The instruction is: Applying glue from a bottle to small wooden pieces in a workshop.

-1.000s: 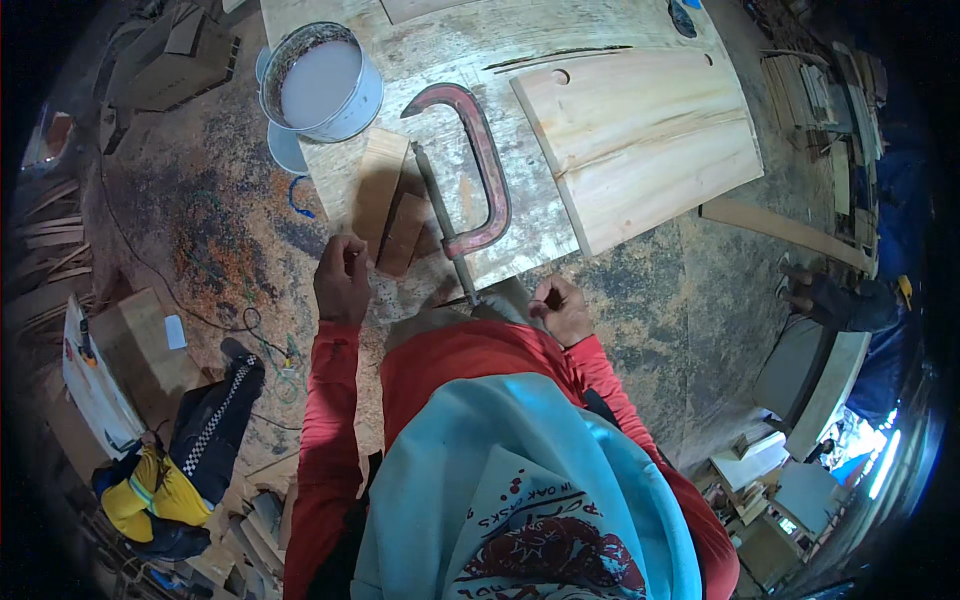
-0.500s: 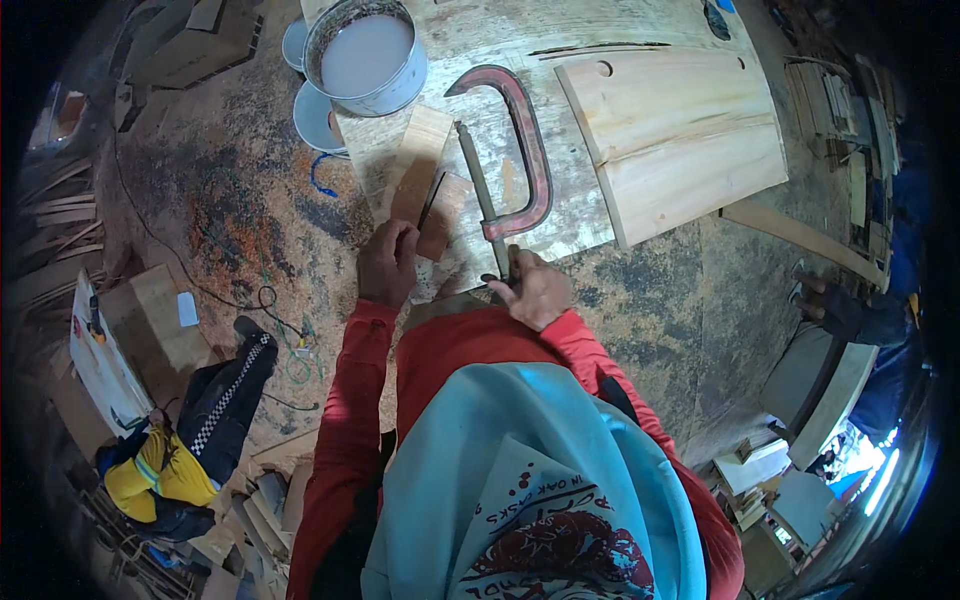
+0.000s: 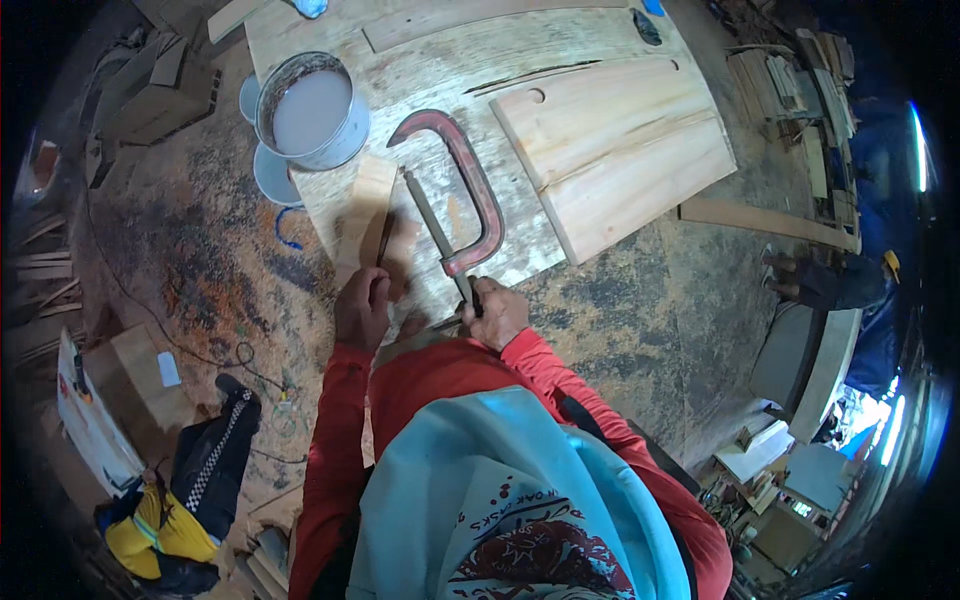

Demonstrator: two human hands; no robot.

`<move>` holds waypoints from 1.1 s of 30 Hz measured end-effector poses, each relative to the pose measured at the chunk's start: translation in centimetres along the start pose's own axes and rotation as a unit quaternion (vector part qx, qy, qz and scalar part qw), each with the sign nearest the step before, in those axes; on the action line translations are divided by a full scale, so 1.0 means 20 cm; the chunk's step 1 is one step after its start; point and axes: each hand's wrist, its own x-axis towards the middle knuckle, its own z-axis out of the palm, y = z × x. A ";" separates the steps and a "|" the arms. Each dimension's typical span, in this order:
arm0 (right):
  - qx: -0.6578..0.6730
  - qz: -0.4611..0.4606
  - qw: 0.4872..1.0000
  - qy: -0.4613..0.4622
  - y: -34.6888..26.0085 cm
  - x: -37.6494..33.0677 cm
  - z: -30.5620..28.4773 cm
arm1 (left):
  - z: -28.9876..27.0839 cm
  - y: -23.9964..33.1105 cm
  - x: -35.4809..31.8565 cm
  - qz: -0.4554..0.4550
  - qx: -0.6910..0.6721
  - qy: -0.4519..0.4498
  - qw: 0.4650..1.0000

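Left hand [image 3: 362,310] and right hand [image 3: 497,312] low in front of waist

Left curled, grip unclear; its forearm [image 3: 337,410] points nearly straight ahead. Right clenched, turned inward; its forearm [image 3: 560,378] slants leftward. Hands apart.

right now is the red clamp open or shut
Open: on the red clamp, a gap shows between the screw's tip and the frame's pointed end.

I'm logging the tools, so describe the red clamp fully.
The clamp has a worn red, C-shaped, metal-looking frame and a long greyish screw. It lies flat on the pale worktable, its curved back toward the right, frame tip and screw tip apart. The right hand holds the screw's near end, hiding part of it.
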 end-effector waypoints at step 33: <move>0.290 0.045 0.951 0.094 0.18 0.35 -0.22 | 0.50 0.16 0.15 -0.349 -0.424 0.081 0.831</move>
